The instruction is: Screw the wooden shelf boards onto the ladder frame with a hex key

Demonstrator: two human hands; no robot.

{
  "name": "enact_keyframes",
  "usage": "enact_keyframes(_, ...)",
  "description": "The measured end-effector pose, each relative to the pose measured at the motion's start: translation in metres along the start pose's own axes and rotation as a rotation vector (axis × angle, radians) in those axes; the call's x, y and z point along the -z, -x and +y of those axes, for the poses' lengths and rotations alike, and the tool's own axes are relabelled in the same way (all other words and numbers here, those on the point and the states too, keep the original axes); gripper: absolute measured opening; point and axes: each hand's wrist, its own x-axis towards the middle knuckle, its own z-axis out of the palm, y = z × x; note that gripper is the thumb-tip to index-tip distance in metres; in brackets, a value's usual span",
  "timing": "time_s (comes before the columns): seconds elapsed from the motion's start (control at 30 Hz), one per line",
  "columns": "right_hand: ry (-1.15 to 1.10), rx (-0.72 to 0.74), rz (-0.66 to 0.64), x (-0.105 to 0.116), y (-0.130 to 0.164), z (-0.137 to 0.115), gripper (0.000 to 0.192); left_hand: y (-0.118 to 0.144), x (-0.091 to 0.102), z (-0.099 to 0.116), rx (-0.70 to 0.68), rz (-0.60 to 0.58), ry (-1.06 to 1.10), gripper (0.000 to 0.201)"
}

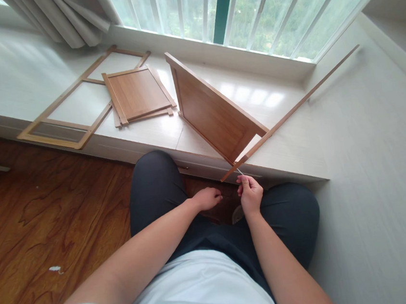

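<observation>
In a pinch between thumb and fingers, my right hand (250, 194) holds a thin metal rod (240, 171). The rod's far end meets the lower part of a long narrow wooden strip (286, 116). That strip crosses the near end of a brown wooden panel (213, 107), which stands on its long edge on the white ledge and leans. Above my lap, my left hand (208, 198) is curled closed, apart from the wood. Its palm is turned down and hidden, so I cannot see whether anything is in it.
Left on the white ledge (157, 132) lie smaller wooden panels (139, 93), stacked, and a light wooden frame (62, 95) that overhangs the front edge. A barred window (188, 8) and grey curtain (65, 16) are behind. A white wall (380, 177) bounds the right. A small white scrap (55, 269) lies on the floor.
</observation>
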Motion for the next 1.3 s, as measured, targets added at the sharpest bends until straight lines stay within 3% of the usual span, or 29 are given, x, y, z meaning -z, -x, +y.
enact_keyframes(0.73, -0.284, -0.105, -0.117, 0.0021, -0.0077, 0.0011, 0.043, 0.0022, 0.0028, 0.0028, 0.001, -0.016, -0.009, 0.029)
enact_keyframes(1.3, -0.261, -0.117, -0.084, -0.0041, -0.0042, 0.0076, 0.047, 0.0036, 0.0038, 0.0025, 0.025, -0.020, -0.046, 0.030)
